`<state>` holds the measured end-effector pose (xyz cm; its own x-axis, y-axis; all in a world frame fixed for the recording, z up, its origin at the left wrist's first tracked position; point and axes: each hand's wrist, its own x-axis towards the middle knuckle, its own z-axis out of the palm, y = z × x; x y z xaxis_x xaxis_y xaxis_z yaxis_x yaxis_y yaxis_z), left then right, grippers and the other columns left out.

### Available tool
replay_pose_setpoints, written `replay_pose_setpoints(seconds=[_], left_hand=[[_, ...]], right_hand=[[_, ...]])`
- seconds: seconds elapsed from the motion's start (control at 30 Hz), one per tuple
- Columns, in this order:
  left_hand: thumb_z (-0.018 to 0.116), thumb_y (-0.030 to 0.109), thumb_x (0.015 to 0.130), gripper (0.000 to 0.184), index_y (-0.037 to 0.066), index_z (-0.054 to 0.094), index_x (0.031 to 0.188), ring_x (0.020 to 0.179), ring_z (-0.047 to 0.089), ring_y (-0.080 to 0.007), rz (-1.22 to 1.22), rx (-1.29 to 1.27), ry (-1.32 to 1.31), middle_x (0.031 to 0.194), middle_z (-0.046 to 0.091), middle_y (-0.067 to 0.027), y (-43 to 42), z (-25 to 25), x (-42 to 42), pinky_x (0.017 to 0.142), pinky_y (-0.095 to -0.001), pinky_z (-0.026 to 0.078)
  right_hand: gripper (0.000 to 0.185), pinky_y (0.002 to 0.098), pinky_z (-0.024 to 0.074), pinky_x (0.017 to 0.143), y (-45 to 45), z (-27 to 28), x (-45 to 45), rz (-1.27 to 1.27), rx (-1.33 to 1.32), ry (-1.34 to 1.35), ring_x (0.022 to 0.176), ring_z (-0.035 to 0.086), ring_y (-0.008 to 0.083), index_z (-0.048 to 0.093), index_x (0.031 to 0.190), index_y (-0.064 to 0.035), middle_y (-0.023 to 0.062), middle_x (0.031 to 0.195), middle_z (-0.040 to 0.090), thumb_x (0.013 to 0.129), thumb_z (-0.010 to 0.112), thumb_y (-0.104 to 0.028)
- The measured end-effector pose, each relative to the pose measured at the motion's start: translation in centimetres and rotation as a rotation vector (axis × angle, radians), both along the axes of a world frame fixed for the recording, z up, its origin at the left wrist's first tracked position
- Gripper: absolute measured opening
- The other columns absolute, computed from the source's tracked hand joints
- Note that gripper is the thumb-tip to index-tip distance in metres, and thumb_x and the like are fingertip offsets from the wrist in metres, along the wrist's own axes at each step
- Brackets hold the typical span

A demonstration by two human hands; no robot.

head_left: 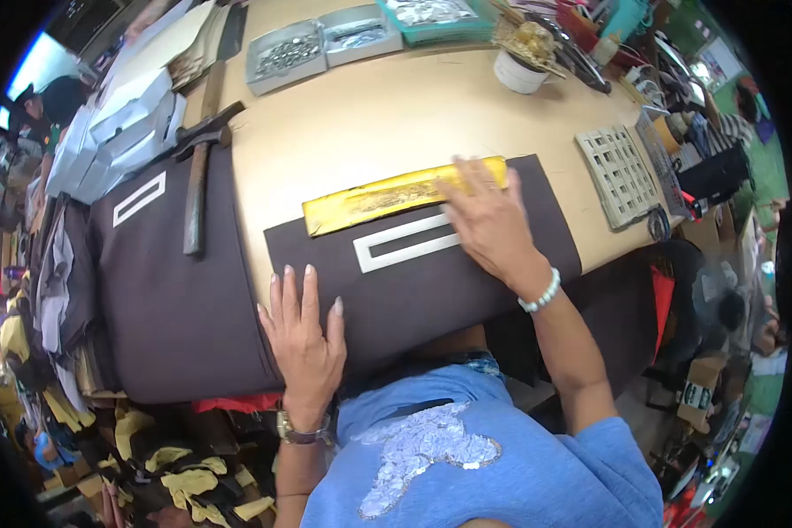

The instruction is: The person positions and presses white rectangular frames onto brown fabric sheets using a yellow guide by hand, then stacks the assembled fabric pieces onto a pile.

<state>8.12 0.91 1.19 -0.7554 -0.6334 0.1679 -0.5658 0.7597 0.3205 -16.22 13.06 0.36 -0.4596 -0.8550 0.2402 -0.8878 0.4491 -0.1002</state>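
A dark cloth piece [370, 317] lies on the table in front of me. Across its far edge rests a yellow, worn flat bar [387, 198]. My right hand [488, 220] lies over the bar's right end, fingers spread, with the palm above the cloth. Just below the bar, a white rectangular frame [378, 255] sits on the cloth, its right end hidden by my right hand. My left hand [304, 334] is flat on the cloth's left part with its fingers apart, holding nothing.
To the left, a hammer [197, 194] lies on a dark cloth stack [167, 308] bearing another white frame [139, 199]. Trays of metal parts [286, 57], a white cup [519, 72] and a cream slotted panel [618, 176] stand farther off. A person [35, 110] is at the far left.
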Motion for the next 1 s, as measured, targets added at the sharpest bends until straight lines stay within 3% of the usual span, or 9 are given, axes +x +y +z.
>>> replay_pose_setpoints(seconds=[0.17, 0.3, 0.4, 0.5, 0.7, 0.73, 0.8, 0.9, 1.0], left_hand=[[0.053, 0.033, 0.092, 0.058, 0.011, 0.035, 0.143, 0.136, 0.021, -0.0458, 0.220, 0.012, -0.064, 0.146, 0.023, -0.0301, 1.5, -2.2, -0.2, 0.108, -0.0601, 0.015], [0.054, 0.033, 0.090, 0.056, 0.009, 0.042, 0.139, 0.136, 0.021, -0.0468, 0.218, 0.002, -0.059, 0.145, 0.024, -0.0315, 1.4, -3.3, -0.1, 0.107, -0.0634, 0.012], [0.056, 0.032, 0.089, 0.055, 0.001, 0.047, 0.133, 0.135, 0.026, -0.0445, 0.180, -0.015, -0.009, 0.143, 0.033, -0.0275, 1.2, -3.5, -0.1, 0.106, -0.0638, 0.015], [0.058, 0.031, 0.088, 0.056, -0.003, 0.047, 0.131, 0.134, 0.031, -0.0404, 0.133, 0.031, 0.060, 0.138, 0.041, -0.0252, 1.2, -3.9, 0.1, 0.107, -0.0618, 0.017], [0.064, 0.011, 0.083, 0.051, -0.006, 0.049, 0.128, 0.122, 0.049, -0.0393, 0.045, 0.419, 0.484, 0.131, 0.049, -0.0261, 2.2, -1.3, 1.8, 0.104, -0.0445, 0.035], [0.063, 0.004, 0.081, 0.050, -0.007, 0.050, 0.127, 0.118, 0.053, -0.0382, 0.061, 0.389, 0.539, 0.129, 0.051, -0.0265, 2.2, 0.6, 2.8, 0.102, -0.0370, 0.038], [0.057, -0.002, 0.080, 0.051, -0.006, 0.049, 0.130, 0.127, 0.046, -0.0316, 0.182, 0.216, 0.569, 0.134, 0.049, -0.0228, 2.0, 3.0, 6.5, 0.107, -0.0388, 0.033], [0.051, 0.000, 0.082, 0.049, -0.005, 0.048, 0.131, 0.128, 0.045, -0.0265, 0.677, -0.013, 0.758, 0.135, 0.049, -0.0183, 0.5, 7.9, 11.3, 0.108, -0.0384, 0.031], [0.047, -0.004, 0.084, 0.049, -0.005, 0.046, 0.133, 0.128, 0.044, -0.0270, 0.701, -0.410, 0.624, 0.136, 0.048, -0.0191, -3.3, 12.0, 16.8, 0.107, -0.0372, 0.032]], right_hand=[[0.041, 0.0640, 0.0229, 0.104, -8.7, -2.6, -6.3, -0.069, 0.086, 0.037, 0.132, 0.034, 0.0361, 0.049, 0.132, -0.0175, 0.0149, 0.143, 0.038, 0.092, 0.048, -0.027], [0.043, 0.0494, 0.0299, 0.107, -8.1, -1.7, -11.2, -0.036, 0.017, 0.075, 0.127, 0.039, 0.0395, 0.047, 0.133, -0.0129, 0.0223, 0.135, 0.045, 0.092, 0.049, -0.027], [0.056, 0.0419, 0.0273, 0.110, -1.1, 0.5, -7.6, -0.415, -0.144, -0.030, 0.130, 0.038, 0.0371, 0.046, 0.131, 0.0033, 0.0242, 0.137, 0.043, 0.093, 0.049, -0.038], [0.061, 0.0429, 0.0256, 0.109, 7.2, -1.6, -4.5, -0.725, 0.041, -0.115, 0.131, 0.038, 0.0353, 0.042, 0.135, 0.0035, 0.0227, 0.138, 0.044, 0.094, 0.049, -0.041], [0.023, 0.0321, 0.0394, 0.092, 9.8, -1.6, -0.9, -0.498, -0.443, -0.579, 0.103, 0.052, 0.0229, 0.048, 0.111, 0.0049, 0.0123, 0.110, 0.053, 0.093, 0.054, -0.008], [0.021, 0.0298, 0.0401, 0.090, 8.2, -0.9, -0.8, -0.392, -0.602, -0.668, 0.102, 0.052, 0.0200, 0.047, 0.109, 0.0041, 0.0103, 0.108, 0.052, 0.092, 0.054, -0.005], [0.019, 0.0251, 0.0406, 0.085, 3.5, 2.4, 0.8, -0.198, -0.814, -0.826, 0.097, 0.050, 0.0127, 0.046, 0.107, 0.0005, 0.0044, 0.102, 0.049, 0.091, 0.055, -0.002], [0.017, 0.0192, 0.0402, 0.072, -3.8, 5.8, 3.7, 0.024, -0.817, -1.084, 0.084, 0.048, 0.0070, 0.045, 0.101, -0.0049, 0.0010, 0.093, 0.048, 0.089, 0.056, -0.001], [0.014, 0.0207, 0.0418, 0.056, -10.8, 7.5, 7.2, 0.323, -0.809, -1.276, 0.065, 0.048, 0.0050, 0.045, 0.091, -0.0068, 0.0001, 0.079, 0.048, 0.087, 0.055, 0.002]])
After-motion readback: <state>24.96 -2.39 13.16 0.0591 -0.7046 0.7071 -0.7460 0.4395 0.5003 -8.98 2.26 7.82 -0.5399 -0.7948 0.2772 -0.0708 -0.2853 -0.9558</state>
